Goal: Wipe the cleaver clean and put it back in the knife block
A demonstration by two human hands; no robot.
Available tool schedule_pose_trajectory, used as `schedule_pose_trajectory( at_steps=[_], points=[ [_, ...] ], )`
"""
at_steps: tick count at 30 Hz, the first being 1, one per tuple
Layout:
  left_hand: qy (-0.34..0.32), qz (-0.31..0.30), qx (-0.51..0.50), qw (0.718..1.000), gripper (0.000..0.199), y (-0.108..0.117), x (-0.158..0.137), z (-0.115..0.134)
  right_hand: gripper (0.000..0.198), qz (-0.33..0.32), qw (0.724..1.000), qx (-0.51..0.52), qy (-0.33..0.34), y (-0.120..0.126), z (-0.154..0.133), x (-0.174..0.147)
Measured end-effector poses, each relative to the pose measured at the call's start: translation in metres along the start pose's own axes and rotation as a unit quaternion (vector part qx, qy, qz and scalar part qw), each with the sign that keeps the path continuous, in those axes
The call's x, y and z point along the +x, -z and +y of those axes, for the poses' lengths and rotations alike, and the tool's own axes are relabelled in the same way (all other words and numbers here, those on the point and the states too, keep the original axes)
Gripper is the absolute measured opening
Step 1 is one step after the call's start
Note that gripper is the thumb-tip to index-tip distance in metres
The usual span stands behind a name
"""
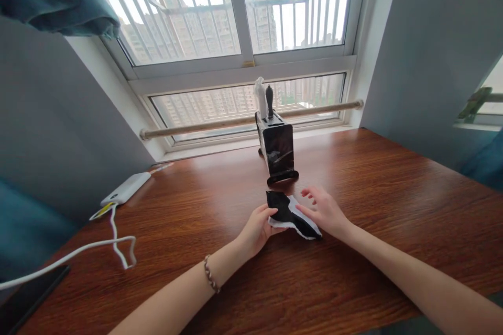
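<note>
Two bare hands work a small black-and-white cloth piece (291,214) flat against a brown wooden worktop (373,204) beneath a barred window (243,15). The left hand (257,227) pinches the near left edge of the cloth between thumb and fingers, its grip narrow and closed on the fabric, apparently to anchor it. The right hand (324,212) lies on top with fingers spread and loose, pressing or smoothing rather than clasping, so that its grip stands wide. The cloth lies at the middle of the worktop, just in front of a dark upright stand (278,149), near it but apart. From the stand's top rise a white wrapped shape and a dark handle; what they are cannot be made out, and the glossy front shows only reflections. A beaded bracelet (211,274) circles the left wrist. To the left, well apart from the hands, a white power bank (126,188) rests near the wall, its white cable (118,243) looping across the wood and running out of frame. A dark flat object (27,298) at the lower left corner is cut off by the edge. The cloth's far side is partly hidden under the right palm, and its true shape is hard to read.
</note>
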State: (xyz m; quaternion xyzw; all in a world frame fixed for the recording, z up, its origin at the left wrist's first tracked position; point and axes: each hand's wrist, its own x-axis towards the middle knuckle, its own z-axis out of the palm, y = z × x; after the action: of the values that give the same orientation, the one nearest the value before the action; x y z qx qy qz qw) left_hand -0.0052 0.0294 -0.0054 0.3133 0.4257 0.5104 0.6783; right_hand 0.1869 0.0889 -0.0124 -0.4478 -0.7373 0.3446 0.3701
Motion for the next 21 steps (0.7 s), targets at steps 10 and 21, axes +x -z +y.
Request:
schedule_pose_trajectory(
  at_steps=[10, 21],
  points=[
    [-0.130, 0.008, 0.142, 0.981, 0.025, 0.017, 0.012, 0.005, 0.027, 0.005, 0.999, -0.026, -0.021, 0.012, 0.012, 0.012],
    [-0.377, -0.138, 0.544, 0.737, 0.055, 0.051, 0.020, 0.023, 0.021, -0.135, 0.988, -0.028, 0.068, 0.098, 0.032, 0.040]
  ],
)
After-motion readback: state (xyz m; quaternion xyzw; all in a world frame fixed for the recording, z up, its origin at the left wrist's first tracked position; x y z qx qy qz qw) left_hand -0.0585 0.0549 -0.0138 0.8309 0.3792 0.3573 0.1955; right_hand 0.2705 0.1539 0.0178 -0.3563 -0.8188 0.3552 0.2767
